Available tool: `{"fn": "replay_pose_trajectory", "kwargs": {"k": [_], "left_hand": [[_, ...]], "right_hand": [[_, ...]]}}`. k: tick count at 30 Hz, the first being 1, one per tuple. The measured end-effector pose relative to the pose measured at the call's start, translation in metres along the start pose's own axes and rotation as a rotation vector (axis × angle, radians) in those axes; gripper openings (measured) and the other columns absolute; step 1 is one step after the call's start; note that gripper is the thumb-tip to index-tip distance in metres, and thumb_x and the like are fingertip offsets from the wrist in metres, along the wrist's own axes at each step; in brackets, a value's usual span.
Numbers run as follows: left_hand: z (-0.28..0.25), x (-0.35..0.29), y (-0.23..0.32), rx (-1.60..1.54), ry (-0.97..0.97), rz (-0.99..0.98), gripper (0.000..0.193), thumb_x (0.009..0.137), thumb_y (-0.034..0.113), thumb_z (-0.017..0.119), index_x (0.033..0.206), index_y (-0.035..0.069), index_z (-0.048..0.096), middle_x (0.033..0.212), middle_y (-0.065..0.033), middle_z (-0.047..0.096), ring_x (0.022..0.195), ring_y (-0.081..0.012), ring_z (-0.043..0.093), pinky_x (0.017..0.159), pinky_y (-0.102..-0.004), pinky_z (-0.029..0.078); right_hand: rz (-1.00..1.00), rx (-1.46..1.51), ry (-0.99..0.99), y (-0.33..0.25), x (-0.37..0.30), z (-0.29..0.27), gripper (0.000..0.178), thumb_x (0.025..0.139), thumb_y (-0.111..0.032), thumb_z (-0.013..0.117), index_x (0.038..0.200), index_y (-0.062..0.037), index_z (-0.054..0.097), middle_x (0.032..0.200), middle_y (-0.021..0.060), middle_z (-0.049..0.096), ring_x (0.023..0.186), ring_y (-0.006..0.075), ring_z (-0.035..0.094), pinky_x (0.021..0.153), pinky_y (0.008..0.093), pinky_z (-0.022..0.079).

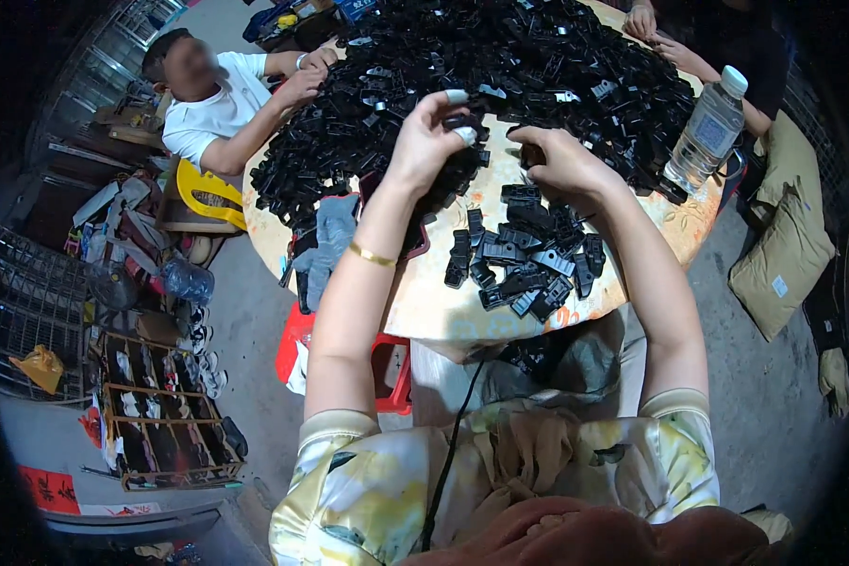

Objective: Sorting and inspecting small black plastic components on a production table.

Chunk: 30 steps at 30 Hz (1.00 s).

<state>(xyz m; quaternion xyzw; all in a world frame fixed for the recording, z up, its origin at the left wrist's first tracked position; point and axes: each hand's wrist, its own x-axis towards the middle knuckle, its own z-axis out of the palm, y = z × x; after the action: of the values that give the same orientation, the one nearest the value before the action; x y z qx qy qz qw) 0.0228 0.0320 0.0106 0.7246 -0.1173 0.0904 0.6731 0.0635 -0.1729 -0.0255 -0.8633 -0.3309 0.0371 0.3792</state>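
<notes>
Over the table (420, 311), well in from its near edge, a black plastic piece (457, 121) looks pinched in the left hand (423, 143), can't tell if the curled right hand (568, 162) grips anything, and I'd keep both low, clear of the heap (500, 57).

Big heap of blk plastic parts (509, 61), small + blocky, covers most of far half of tbl, pcs jumbled at all angles, some w/ shiny glints. Smaller loose pile (505, 253) nr the near edge, btwn the forearms; pcs overlap, some flat, others tilted, ribbed/slotted faces showing on a few. Dark bit btwn L hand's (426, 146) thumb + fingers; can't tell if gripped.
</notes>
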Motion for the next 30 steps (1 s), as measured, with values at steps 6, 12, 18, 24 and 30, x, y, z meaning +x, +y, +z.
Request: {"fn": "replay_pose_trajectory", "kwargs": {"k": [6,12,18,24,30], "left_hand": [[0.013,-0.018,-0.004,0.140,-0.072,-0.041,0.052,0.070,-0.009,0.062,0.119,-0.003,0.044,0.098,-0.0072,0.056,0.086,-0.0123,0.058,0.078,-0.0243,0.050],[0.010,-0.020,-0.006,-0.135,-0.022,-0.025,0.049,0.075,-0.007,0.061,0.121,-0.005,0.045,0.104,-0.0144,0.061,0.091,-0.0161,0.061,0.079,-0.0264,0.052],[0.014,-0.021,-0.012,-0.210,0.042,-0.019,0.047,0.074,-0.006,0.064,0.119,-0.003,0.050,0.104,-0.0122,0.061,0.091,-0.0151,0.060,0.080,-0.0259,0.051],[0.032,-0.026,-0.010,-0.380,0.165,-0.061,0.046,0.076,-0.005,0.063,0.120,-0.005,0.048,0.106,-0.0110,0.060,0.092,-0.0137,0.059,0.082,-0.0235,0.049],[0.040,-0.028,-0.010,-0.348,0.220,0.023,0.037,0.080,-0.003,0.060,0.115,-0.004,0.051,0.101,-0.0094,0.062,0.089,-0.0125,0.060,0.079,-0.0226,0.049]], "right_hand": [[0.004,0.451,0.149,-0.015,0.003,0.003,0.052,0.071,0.004,0.067,0.121,-0.0028,0.051,0.097,0.0074,0.063,0.082,0.0126,0.058,0.074,0.0258,0.050],[-0.049,0.421,0.213,-0.032,0.000,0.005,0.039,0.076,-0.005,0.068,0.114,-0.0046,0.058,0.095,0.0056,0.064,0.077,0.0098,0.059,0.068,0.0238,0.051],[-0.130,0.393,0.245,-0.030,-0.001,0.014,0.037,0.079,-0.007,0.065,0.116,-0.0085,0.058,0.094,0.0028,0.065,0.077,0.0078,0.058,0.066,0.0236,0.049],[-0.347,-0.040,0.508,-0.033,-0.002,0.021,0.049,0.077,-0.004,0.063,0.124,-0.0085,0.047,0.095,0.0174,0.063,0.080,0.0284,0.064,0.068,0.0320,0.052],[-0.562,-0.185,0.591,-0.040,-0.001,0.023,0.048,0.073,-0.001,0.064,0.119,-0.0072,0.049,0.096,0.0118,0.062,0.078,0.0265,0.064,0.067,0.0305,0.052]]}}
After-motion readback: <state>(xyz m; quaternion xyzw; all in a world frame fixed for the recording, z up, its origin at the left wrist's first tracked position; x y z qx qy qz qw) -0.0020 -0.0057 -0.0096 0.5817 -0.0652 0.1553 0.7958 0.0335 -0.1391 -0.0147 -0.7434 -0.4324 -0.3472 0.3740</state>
